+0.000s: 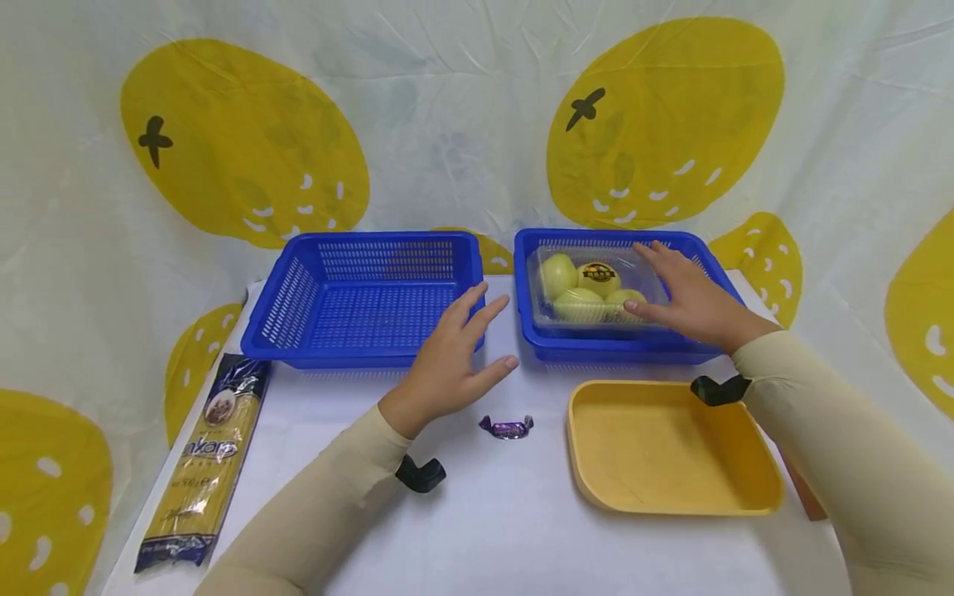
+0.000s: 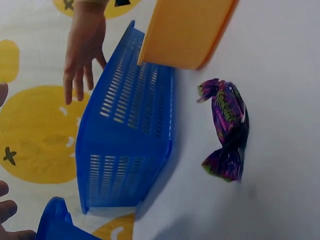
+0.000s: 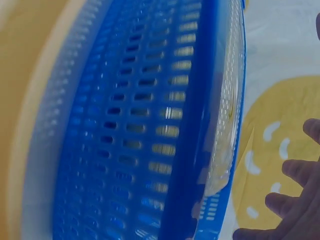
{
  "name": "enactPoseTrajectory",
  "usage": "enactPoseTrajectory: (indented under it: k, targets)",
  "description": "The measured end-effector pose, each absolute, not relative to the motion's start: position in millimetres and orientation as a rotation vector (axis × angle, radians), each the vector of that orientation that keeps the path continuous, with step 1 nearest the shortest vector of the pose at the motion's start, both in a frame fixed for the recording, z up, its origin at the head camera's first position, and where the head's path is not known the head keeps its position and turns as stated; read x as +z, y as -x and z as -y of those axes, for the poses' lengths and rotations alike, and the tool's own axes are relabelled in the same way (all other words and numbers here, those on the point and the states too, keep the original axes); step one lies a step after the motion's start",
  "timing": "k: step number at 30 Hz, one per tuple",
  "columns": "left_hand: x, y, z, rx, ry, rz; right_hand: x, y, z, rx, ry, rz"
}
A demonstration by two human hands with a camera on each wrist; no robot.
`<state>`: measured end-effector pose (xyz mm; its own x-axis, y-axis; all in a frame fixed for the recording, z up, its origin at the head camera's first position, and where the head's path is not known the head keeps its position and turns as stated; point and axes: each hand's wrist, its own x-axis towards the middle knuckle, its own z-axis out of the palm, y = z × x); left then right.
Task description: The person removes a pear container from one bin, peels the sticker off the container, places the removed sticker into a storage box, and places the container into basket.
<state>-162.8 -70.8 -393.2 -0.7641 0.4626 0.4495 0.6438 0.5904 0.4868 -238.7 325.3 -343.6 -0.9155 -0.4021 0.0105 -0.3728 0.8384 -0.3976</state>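
Note:
My right hand (image 1: 693, 300) is spread above the right end of a clear plastic box (image 1: 645, 285) of pale green fruit (image 1: 580, 306). Whether its fingers touch the lid cannot be told from the head view. The box sits in the right blue basket (image 1: 551, 344), tilted a little against its rim. My left hand (image 1: 447, 370), its fingers extended, hovers by the right edge of the left blue basket (image 1: 350, 362) and holds nothing. Below it, on the white cloth, lies a candy in a purple twisted wrapper (image 1: 508, 428), seen closer in the left wrist view.
A yellow-orange tub (image 1: 656, 463) stands in front of the right basket, partly under my right forearm. At the left edge lies a spaghetti packet (image 1: 204, 463). Partly hidden by the right sleeve is a brown object (image 1: 808, 497). A patterned curtain (image 1: 455, 124) hangs behind.

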Motion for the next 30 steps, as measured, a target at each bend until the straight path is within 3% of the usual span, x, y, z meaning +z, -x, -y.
enactPoseTrajectory:
  k: [30]
  targets:
    - [-404.2, 165.4, 16.2, -1.23, 0.799, 2.565, -344.0, 283.3, -366.0, -0.75, 0.359, -2.73]
